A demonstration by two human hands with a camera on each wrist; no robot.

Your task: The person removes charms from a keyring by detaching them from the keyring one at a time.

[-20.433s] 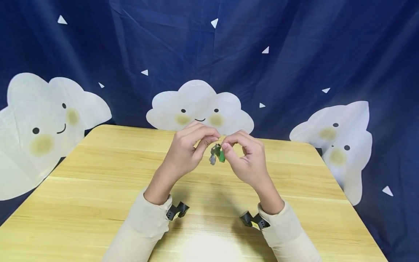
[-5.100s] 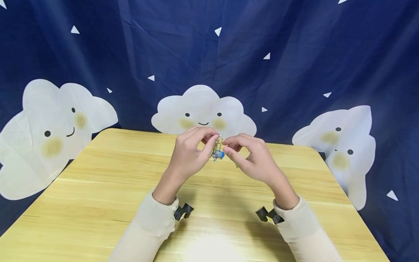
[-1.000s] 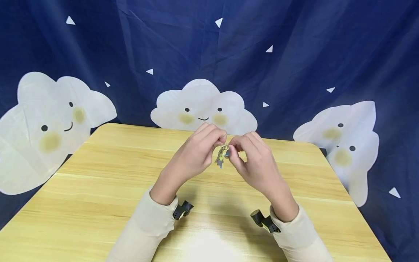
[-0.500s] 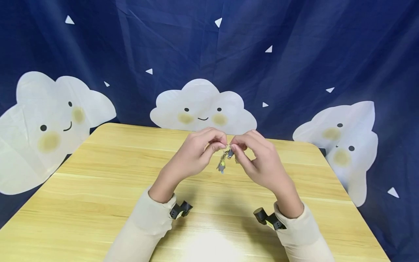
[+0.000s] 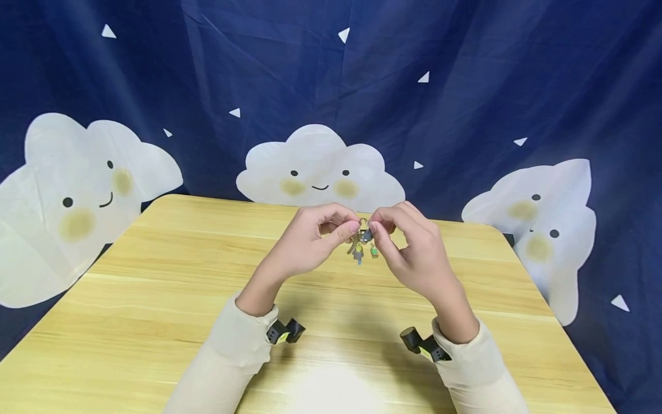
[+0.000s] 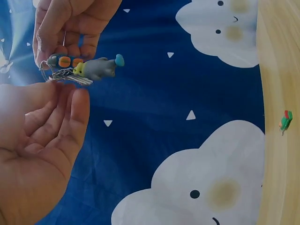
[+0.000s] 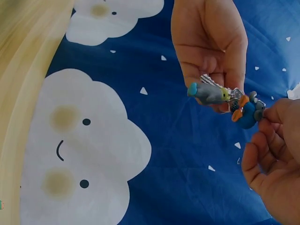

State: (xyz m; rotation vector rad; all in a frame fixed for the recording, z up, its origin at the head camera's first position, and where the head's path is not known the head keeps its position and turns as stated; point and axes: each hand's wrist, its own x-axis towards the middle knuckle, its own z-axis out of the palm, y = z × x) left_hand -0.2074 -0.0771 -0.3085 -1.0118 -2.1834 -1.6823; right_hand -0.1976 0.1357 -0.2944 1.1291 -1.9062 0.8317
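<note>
Over the far half of the table, my left hand [image 5: 315, 236] pinches a metal key ring [image 6: 45, 68] between thumb and fingers. Silver keys [image 6: 77, 78] hang from it, along with a grey figure charm [image 6: 98, 69] with a yellow head and blue end. My right hand [image 5: 414, 247] pinches a blue elephant charm [image 7: 246, 116] with orange ears at its ring end. In the right wrist view, the left hand [image 7: 211, 42] is behind the keys. Exactly how the elephant joins the ring is hidden by the fingertips.
A small green and red charm [image 6: 286, 121] lies on the wooden table [image 5: 155, 287], below and beyond the right hand's fingertips in the head view. A dark blue curtain [image 5: 289, 69] with white clouds hangs behind the table's far edge.
Twenty seconds ago the green charm was between the hands; now it lies on the table. The blue elephant is now at the right fingertips. Over the last second both hands shifted slightly right.
</note>
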